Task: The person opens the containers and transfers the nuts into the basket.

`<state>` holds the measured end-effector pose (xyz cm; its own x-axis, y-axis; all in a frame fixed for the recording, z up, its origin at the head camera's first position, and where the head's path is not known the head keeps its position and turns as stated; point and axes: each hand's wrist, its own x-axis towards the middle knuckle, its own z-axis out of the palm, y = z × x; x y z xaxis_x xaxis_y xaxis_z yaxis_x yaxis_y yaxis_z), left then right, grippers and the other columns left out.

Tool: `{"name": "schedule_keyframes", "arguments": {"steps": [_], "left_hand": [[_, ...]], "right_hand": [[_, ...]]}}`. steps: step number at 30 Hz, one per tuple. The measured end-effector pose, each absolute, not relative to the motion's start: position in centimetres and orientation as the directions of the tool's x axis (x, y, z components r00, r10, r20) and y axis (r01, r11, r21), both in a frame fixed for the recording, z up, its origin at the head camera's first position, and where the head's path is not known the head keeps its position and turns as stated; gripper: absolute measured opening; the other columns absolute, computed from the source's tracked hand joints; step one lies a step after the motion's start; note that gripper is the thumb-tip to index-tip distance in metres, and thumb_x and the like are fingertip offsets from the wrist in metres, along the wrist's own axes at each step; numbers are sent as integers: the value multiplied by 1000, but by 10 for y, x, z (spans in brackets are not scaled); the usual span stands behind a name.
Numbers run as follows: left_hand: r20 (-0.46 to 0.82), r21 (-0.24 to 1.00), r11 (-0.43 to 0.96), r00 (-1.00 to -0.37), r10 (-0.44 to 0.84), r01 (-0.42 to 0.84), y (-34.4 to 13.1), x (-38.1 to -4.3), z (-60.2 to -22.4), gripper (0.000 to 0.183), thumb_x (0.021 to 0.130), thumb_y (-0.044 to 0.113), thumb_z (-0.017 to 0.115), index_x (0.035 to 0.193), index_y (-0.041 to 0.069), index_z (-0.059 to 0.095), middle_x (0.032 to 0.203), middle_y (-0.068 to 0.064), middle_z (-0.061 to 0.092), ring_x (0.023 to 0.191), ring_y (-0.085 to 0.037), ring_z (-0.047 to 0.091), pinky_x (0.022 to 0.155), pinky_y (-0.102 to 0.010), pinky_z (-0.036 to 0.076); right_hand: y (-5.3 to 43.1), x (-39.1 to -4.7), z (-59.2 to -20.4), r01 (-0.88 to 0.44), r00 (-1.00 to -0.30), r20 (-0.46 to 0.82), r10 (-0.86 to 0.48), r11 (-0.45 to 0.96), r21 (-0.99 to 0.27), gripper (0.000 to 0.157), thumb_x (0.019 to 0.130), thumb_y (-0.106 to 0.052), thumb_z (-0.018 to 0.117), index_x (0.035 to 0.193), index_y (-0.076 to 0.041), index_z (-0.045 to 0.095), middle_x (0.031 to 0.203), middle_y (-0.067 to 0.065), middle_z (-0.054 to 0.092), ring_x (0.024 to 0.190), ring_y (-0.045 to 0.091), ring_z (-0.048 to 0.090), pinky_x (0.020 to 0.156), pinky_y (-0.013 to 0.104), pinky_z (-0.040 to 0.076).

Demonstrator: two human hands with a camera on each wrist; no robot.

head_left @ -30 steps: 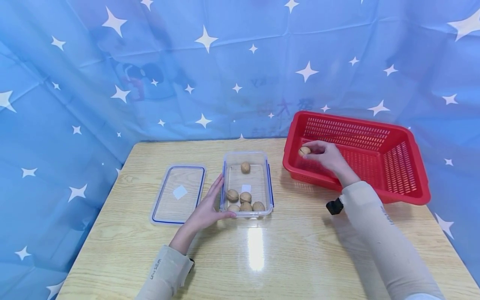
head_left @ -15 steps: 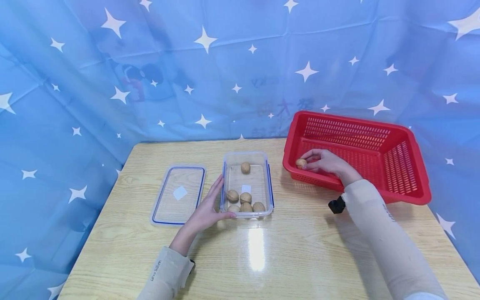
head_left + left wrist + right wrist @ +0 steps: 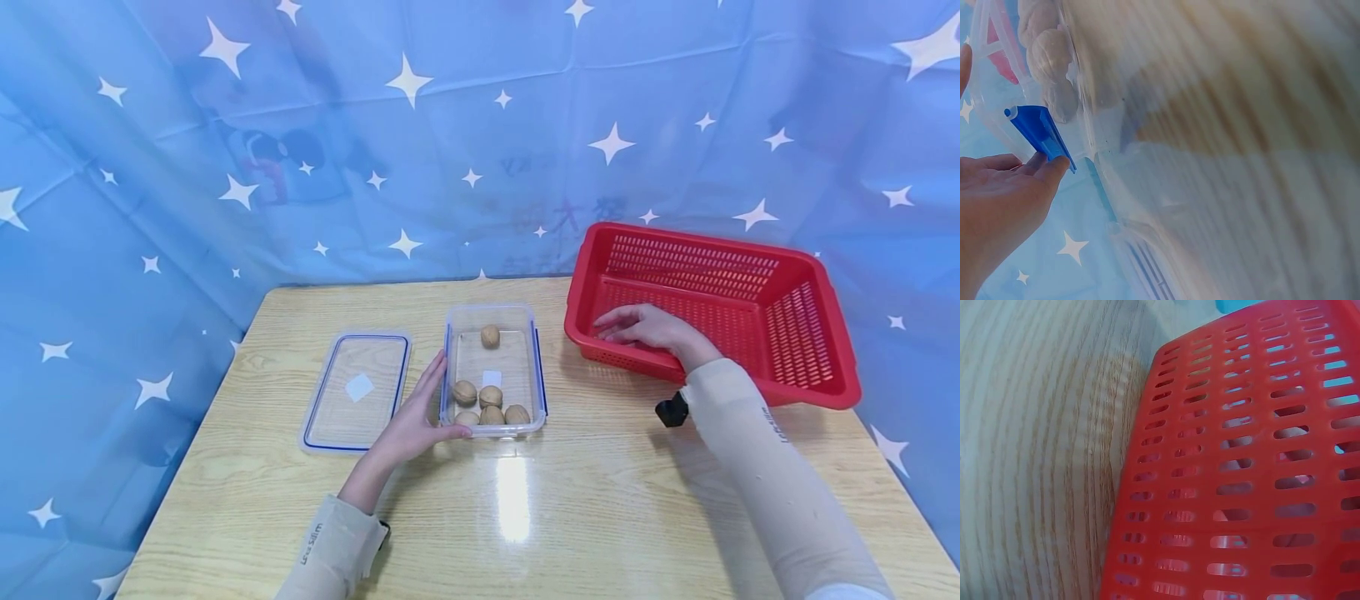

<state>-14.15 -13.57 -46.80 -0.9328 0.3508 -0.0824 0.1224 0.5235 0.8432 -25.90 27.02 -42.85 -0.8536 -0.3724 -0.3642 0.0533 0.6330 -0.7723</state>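
Observation:
A clear plastic box [image 3: 517, 358] stands mid-table, with a walnut [image 3: 491, 337] toward its back and several more walnuts [image 3: 491, 396] grouped at the front. My left hand [image 3: 408, 429] lies along the box's left front corner, fingers straight on the side and thumb along the front. In the left wrist view, its fingertips touch the blue latch [image 3: 1041, 131]. My right hand [image 3: 651, 327] is inside the red basket [image 3: 843, 333], near the left front wall, its fingers apart with no walnut visible between them. The right wrist view shows the slotted wall [image 3: 1235, 462], which hides the fingers.
A clear lid [image 3: 360, 354] with a blue seal lies flat left of the box. The wooden table [image 3: 585, 500] has its back edge against a blue curtain [image 3: 450, 125] with white stars. The basket sits at the back right, overlapping the table's edge in this view.
My right hand has lowered a walnut into the basket's left front part; the walnut is now out of sight and the fingers have loosened. My left hand and the box stay put.

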Motion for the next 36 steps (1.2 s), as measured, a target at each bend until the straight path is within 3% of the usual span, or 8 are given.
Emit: {"name": "schedule_keyframes", "arguments": {"steps": [5,12,18,29,32,36], "left_hand": [[-81,843,524,-934,348,123,-136,-141,-469,115,76,29,86,161,14,10,170,3,0,154,-40,13,122,-63,19],[-82,844,522,-932,352,123,-136,-142,-471,116,75,31,86,161,12,11,171,0,1,154,-40,11,122,-63,18],[-81,848,515,-931,355,123,-136,-143,-472,117,75,30,86,161,14,10,171,-1,1,154,-41,11,121,-63,20],[-83,852,509,-929,360,120,-136,-142,-470,116,75,31,86,162,15,9,171,2,0,155,-39,10,123,-62,18],[-79,853,507,-929,361,125,-137,-143,-472,116,76,30,86,162,15,9,171,1,0,155,-39,10,122,-63,18],[-72,852,506,-929,363,131,-137,-144,-473,117,76,30,86,162,15,9,171,-1,0,155,-40,9,122,-64,18]], "right_hand": [[269,-256,-426,91,-875,-362,-321,626,-774,60,88,-21,74,141,-5,53,137,23,59,110,26,64,91,34,58],[269,-252,-420,169,-899,-344,-270,510,-843,57,93,-18,69,144,-3,49,142,24,53,121,35,63,98,38,58],[266,-251,-407,171,-909,-322,-265,467,-867,57,97,-22,66,146,-2,45,144,24,49,123,30,60,102,40,55],[251,-243,-375,91,-939,-235,-252,476,-875,63,92,-25,72,148,-11,46,147,18,50,132,32,50,86,21,60],[246,-241,-370,54,-946,-205,-253,499,-865,63,90,-28,74,146,-13,49,145,16,52,131,31,50,90,26,60],[237,-239,-365,30,-945,-190,-266,510,-859,57,91,-25,73,143,-15,52,143,14,55,130,30,52,101,43,56]]}}
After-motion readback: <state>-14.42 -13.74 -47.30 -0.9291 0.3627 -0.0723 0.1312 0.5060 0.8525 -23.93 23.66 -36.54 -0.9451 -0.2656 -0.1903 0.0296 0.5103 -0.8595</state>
